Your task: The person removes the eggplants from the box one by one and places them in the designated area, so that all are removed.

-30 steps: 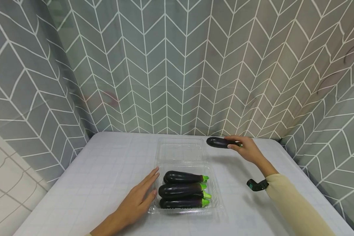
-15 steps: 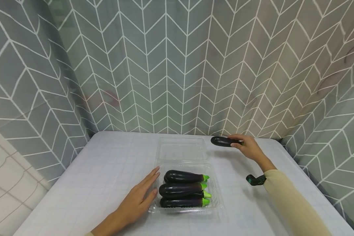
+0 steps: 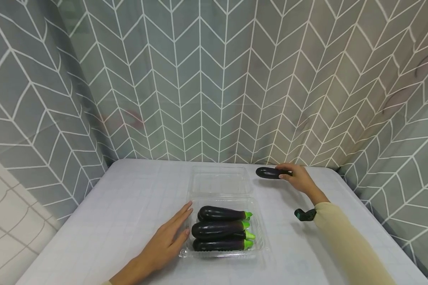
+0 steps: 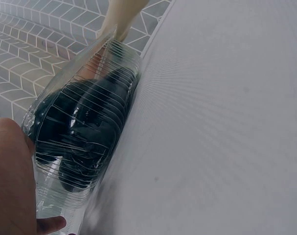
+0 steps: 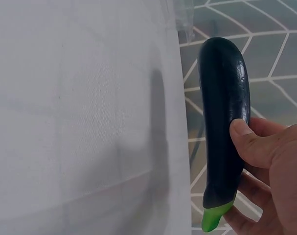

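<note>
Gripping an eggplant, the right hand hovers.

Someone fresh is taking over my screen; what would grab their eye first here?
Probably the glossy dark eggplants with bright green stems, grouped in the clear container, whose lid lies open toward the far side of the white table. Next, the lone eggplant held above the table's far right area by the right hand, while the left hand rests at the container's left edge.
</note>
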A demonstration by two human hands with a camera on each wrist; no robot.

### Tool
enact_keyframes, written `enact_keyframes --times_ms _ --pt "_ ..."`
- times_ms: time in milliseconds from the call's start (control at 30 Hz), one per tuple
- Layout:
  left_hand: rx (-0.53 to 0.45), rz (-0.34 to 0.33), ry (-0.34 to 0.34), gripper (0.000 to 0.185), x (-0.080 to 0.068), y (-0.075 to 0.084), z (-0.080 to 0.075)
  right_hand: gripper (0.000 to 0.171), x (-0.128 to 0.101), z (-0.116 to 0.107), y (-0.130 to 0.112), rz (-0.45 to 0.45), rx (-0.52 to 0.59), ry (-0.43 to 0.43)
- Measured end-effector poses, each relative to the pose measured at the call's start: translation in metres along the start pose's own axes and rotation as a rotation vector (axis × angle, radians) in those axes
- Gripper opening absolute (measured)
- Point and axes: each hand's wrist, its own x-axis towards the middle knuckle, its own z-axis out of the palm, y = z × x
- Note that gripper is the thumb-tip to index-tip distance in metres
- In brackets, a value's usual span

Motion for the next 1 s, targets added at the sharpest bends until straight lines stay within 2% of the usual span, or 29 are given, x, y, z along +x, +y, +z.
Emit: enact_keyframes --times_ms 300,533,800,1000 --pt "-0.008 -0.007 -0.003 0.054 -0.001 0.000 0.001 0.030 0.000 0.008 0.009 0.046 0.019 -0.026" --pt "-0.008 -0.003 0.002 0.054 -0.001 0.001 0.000 0.030 -0.003 0.014 0.014 0.030 0.022 -0.017" --pt "-0.005 -0.002 0.005 0.054 -0.003 0.001 0.000 0.032 -0.006 0.021 0.017 0.052 0.008 -0.104" --pt "-0.008 -0.001 0.006 0.054 -0.002 0.000 0.001 0.033 -0.005 0.019 0.016 0.042 -0.017 -0.110"
